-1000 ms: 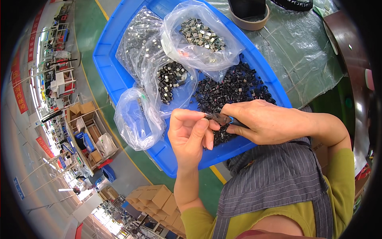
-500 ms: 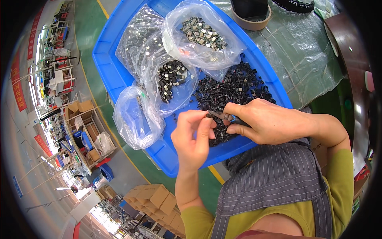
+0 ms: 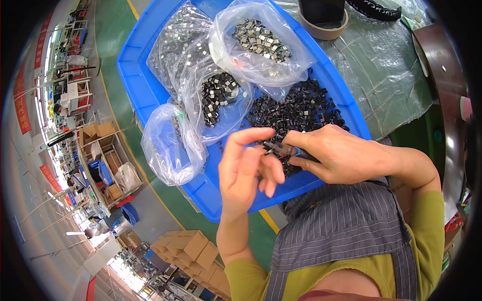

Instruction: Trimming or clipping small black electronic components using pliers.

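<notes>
In my right hand is a pair of dark pliers with some blue on the grips, fingers wrapped round the handles. The jaws point left, toward my left hand. A small black piece appears at the jaw tips; whether the jaws grip it cannot be made out. My left hand is open around the tips, its index finger stretched out above and the other fingers spread below. Beneath both hands, a heap of small black parts lies in a large blue tray.
Clear plastic bags in the tray hold metallic square pieces and black-and-silver pieces; another clear bag lies nearer. A tape roll surrounds a black container at the back right. Cardboard boxes are stacked lower left.
My left fingers have opened from a pinch at the plier tips and spread apart. The pliers remain in my right hand, nearly in place. The view has shifted slightly.
</notes>
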Tool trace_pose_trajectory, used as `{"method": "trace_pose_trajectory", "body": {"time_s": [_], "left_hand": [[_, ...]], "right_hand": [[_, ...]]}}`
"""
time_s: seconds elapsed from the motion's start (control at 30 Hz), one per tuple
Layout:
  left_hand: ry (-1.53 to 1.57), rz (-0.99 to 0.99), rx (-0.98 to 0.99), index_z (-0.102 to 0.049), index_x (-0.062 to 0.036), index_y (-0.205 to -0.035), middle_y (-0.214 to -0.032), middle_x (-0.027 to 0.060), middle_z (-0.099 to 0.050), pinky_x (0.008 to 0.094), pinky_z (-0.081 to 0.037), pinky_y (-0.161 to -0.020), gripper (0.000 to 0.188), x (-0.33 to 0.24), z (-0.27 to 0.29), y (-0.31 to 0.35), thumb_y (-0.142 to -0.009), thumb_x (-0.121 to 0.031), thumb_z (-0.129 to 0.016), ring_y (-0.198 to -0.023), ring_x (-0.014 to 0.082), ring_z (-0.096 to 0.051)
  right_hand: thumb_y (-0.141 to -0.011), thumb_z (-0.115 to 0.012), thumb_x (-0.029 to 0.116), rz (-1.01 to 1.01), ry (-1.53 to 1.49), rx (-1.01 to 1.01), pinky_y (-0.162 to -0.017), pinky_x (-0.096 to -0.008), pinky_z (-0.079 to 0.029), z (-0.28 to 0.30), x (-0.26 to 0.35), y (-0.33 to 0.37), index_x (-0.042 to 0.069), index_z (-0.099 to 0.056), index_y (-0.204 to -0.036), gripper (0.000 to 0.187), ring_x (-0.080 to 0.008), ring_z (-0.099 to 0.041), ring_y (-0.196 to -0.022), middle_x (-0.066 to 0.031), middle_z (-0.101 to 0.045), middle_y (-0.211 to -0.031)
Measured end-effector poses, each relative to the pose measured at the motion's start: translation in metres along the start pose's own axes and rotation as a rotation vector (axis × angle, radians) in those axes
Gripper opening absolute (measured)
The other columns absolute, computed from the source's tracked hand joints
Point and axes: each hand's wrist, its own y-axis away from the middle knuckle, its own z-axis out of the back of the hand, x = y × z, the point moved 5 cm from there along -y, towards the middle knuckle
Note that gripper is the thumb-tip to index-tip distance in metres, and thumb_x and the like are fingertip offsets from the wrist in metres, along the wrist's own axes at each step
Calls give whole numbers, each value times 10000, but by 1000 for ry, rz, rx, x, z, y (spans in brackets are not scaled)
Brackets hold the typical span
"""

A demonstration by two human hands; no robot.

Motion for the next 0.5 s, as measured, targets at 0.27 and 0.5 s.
{"method": "trace_pose_trajectory", "body": {"time_s": [0.27,0.5], "left_hand": [[-85,-169,44,-477,3,-1238,-776,124,-655,176,-372,-437,274,-1,-5,1,-973,-59,-437,-514,83,-547],[-195,-241,-45,-464,1,-1217,-867,153,-671,172,-394,-479,251,-3,-6,3,-982,-81,-431,-549,86,-568]], "right_hand": [[-901,-556,137,-37,-147,31,-607,-510,-439,1,1,-1,-11,-477,-965,179,-444,-587,-710,-244,-595,-700],[-860,-600,120,15,33,-118,-658,-477,-446,2,-5,-1,10,-497,-982,194,-405,-587,-787,-201,-592,-799]]}}
